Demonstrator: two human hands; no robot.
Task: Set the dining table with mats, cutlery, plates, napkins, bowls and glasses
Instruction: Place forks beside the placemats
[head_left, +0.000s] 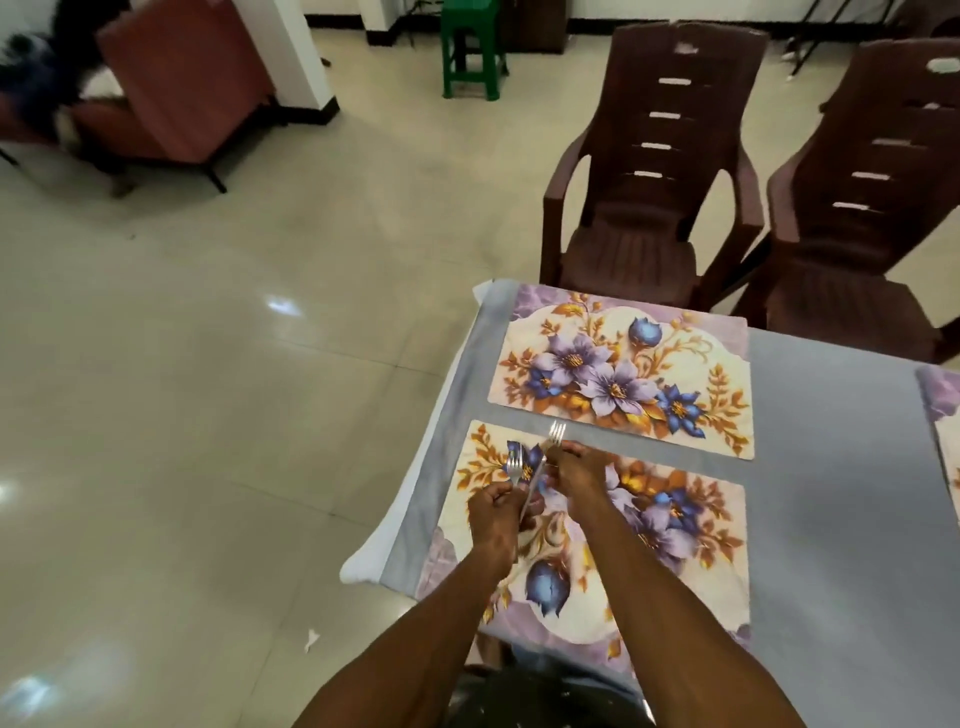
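Observation:
Two floral place mats lie on the grey-covered table (831, 467): a near mat (691, 561) under my hands and a far mat (623, 374) beyond it. My left hand (496, 512) grips a silver fork (514, 465), tines pointing away. My right hand (574, 467) holds a second fork (556, 434) near its tines; its handle runs back toward my left hand. Both hands hover over the near mat's left end. A third mat (943, 410) shows partly at the right edge.
Two dark brown plastic chairs (654, 197) (872, 208) stand at the table's far side. The table's left edge drops to a shiny tiled floor (208, 389). A green stool (470, 47) and a reddish chair (171, 93) stand farther back.

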